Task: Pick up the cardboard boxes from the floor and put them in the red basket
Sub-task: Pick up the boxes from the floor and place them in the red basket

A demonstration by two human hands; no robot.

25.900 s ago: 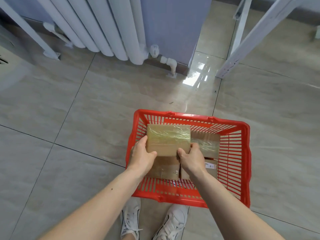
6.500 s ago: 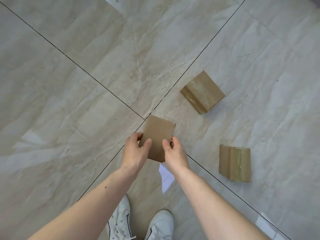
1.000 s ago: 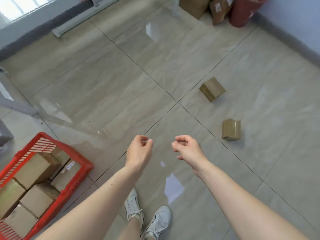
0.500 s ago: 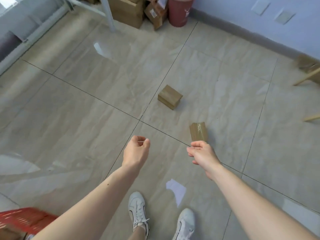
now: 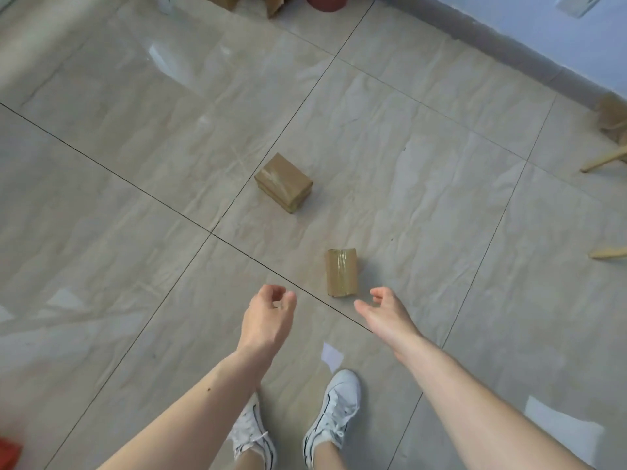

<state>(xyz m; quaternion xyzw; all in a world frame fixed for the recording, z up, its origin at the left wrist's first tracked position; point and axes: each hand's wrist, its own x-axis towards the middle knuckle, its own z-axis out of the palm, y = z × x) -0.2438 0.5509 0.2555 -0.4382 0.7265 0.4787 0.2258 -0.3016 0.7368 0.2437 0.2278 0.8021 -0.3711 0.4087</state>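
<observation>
Two taped cardboard boxes lie on the tiled floor. The nearer box [image 5: 341, 277] rests just beyond my hands, its long side pointing away from me. The farther box [image 5: 284, 182] sits up and to the left of it, turned at an angle. My left hand [image 5: 268, 318] hovers left of the nearer box, fingers loosely curled and holding nothing. My right hand [image 5: 386, 310] is open just below and right of that box, apart from it. Only a red corner of the basket [image 5: 8, 453] shows at the bottom left edge.
My white shoes [image 5: 330, 412] stand below the hands. A scrap of white paper [image 5: 331, 356] lies by my right foot. Brown boxes and a red bucket [image 5: 326, 1] stand at the far wall. Wooden legs [image 5: 605, 161] reach in from the right.
The view has swung away from the basket toward the two boxes. Both hands have come nearer to the closer box, and my right hand has opened.
</observation>
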